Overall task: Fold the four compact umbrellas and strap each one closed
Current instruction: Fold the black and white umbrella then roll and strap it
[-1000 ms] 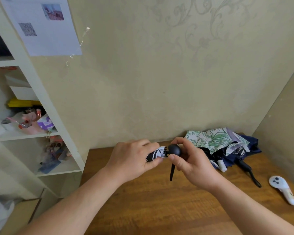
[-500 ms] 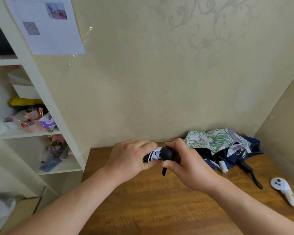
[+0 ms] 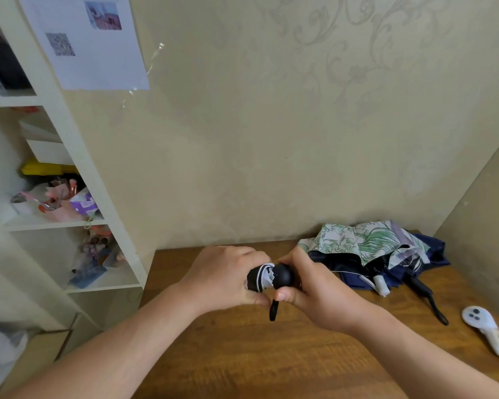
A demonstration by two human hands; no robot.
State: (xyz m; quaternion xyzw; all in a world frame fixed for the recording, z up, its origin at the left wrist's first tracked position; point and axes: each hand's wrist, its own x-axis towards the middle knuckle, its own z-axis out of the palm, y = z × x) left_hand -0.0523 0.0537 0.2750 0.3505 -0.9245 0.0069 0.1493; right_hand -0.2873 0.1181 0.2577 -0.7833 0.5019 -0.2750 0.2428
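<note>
Above a wooden tabletop, the left hand grips a folded black-and-white compact umbrella. The right hand curls around its round black handle. Loosely collapsed umbrellas lie piled behind, against the wall.

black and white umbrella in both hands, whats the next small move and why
Probably set it down and reach for the pile. The left hand grips the folded black and white umbrella and the right hand holds its round handle, with the wrist loop hanging free. It looks bundled, though its strap is hidden. The floral umbrella and navy umbrella lie unfolded on the table.
</note>
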